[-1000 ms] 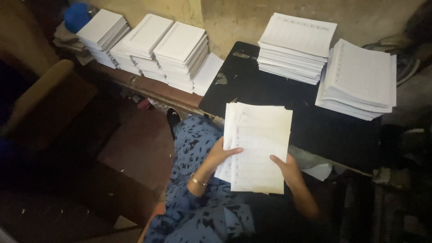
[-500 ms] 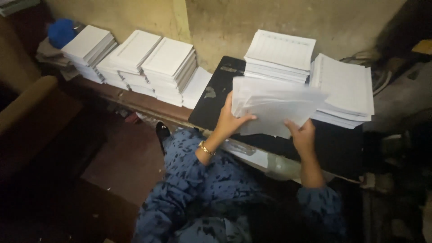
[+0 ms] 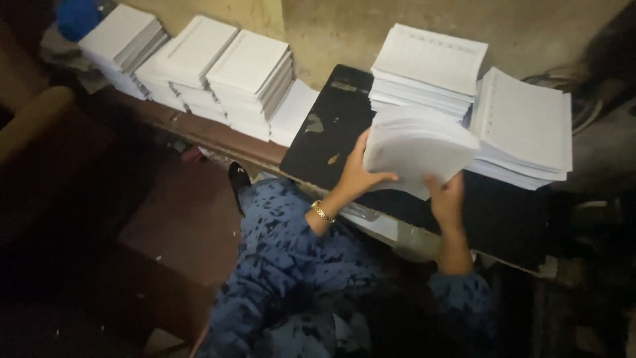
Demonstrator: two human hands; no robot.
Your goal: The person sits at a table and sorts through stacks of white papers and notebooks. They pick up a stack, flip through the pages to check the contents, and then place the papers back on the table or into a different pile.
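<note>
A person is gripping a bowed sheaf (image 3: 417, 149) of white paper over a black table (image 3: 324, 149), left hand (image 3: 361, 174) pinching its near-left edge, right hand (image 3: 447, 195) clasping the near-right, two tall stacks (image 3: 430, 63) lying just beyond.

Dim room; stained beige wall (image 3: 331, 26); black table (image 3: 331, 139); reddish floor (image 3: 192, 219)

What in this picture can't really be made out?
- Head view: the ruled print on the curved sheaf of sheets is blurred.
- The left hand and right hand have fingers hidden behind it.
- The dark tabletop is partly covered by paper stacks.
</note>
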